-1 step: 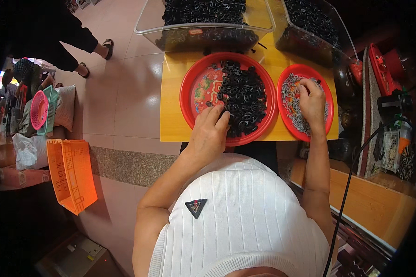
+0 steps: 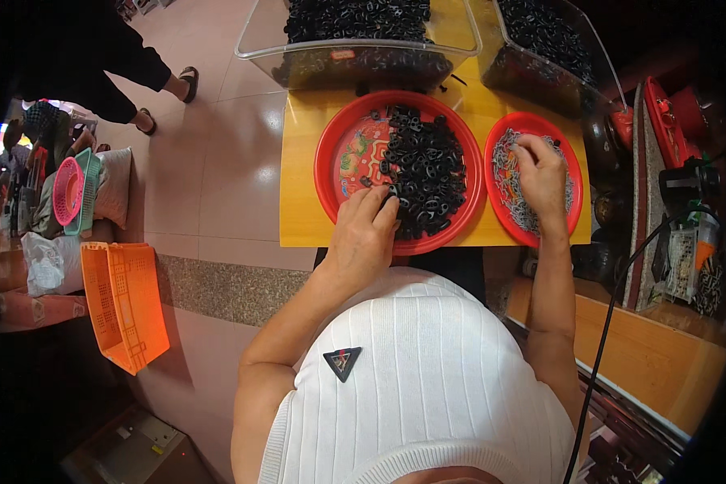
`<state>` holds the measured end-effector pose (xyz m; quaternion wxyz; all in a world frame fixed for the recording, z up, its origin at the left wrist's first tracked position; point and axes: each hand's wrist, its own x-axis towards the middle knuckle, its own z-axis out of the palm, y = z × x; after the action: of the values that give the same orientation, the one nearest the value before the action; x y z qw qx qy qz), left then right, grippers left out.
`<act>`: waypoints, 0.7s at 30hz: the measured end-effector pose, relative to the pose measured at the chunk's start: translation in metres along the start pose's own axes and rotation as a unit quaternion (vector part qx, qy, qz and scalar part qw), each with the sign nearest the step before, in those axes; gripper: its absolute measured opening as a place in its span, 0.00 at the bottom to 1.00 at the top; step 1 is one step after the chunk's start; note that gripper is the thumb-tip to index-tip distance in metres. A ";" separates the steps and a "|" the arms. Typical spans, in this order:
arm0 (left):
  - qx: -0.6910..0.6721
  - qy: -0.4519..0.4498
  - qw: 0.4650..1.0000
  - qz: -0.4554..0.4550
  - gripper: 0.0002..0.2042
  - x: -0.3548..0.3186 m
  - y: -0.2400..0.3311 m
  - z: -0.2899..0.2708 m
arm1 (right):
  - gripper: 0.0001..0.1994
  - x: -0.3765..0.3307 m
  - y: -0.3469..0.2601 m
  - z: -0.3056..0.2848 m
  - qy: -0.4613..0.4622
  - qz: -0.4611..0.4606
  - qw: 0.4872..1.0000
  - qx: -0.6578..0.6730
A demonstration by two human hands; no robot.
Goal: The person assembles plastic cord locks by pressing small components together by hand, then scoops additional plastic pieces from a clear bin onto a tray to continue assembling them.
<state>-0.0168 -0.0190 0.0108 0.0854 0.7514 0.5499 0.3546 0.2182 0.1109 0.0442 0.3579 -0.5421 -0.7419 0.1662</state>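
Note:
A red round tray [image 2: 324, 145] with a patterned bottom holds a heap of small black plastic parts [image 2: 431, 173], most of them toward its right side. My left hand [image 2: 363, 230] rests at the tray's near-left rim, fingers curled in a pinch on a small black part at the heap's edge. To the right lies a smaller red tray [image 2: 577, 181] filled with grey screws [image 2: 520, 202] and a few orange pieces. Over this tray my right hand [image 2: 544, 179] is closed, thumb and fingertips together; what sits between them is too small to make out.
Two clear plastic bins, one left [image 2: 355, 60] and one right [image 2: 540, 64], full of black parts, stand at the yellow table's [image 2: 298, 185] far side. An orange crate [image 2: 125, 302] is on the floor at left. A black cable [image 2: 609, 315] hangs at right. Another person's legs [image 2: 137, 68] show far left.
My right hand has shifted slightly to the left over the screws. The left hand is almost unmoved.

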 end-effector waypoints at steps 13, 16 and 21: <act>-0.034 0.047 0.998 -0.001 0.15 -0.020 -0.004 0.007 | 0.07 0.009 -0.071 0.119 -0.219 -0.238 0.946 0.019; -0.041 0.052 0.998 0.012 0.15 -0.022 -0.008 0.009 | 0.08 0.003 -0.069 0.101 -0.162 -0.255 0.952 0.045; -0.048 0.055 0.997 0.006 0.14 -0.025 -0.005 0.010 | 0.05 -0.029 -0.073 0.075 -0.226 -0.261 0.938 0.022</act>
<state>-0.0179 -0.0367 -0.0096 0.0893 0.7289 0.5316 0.4220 0.1190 0.0683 0.0285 0.2238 -0.2699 -0.9146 0.2013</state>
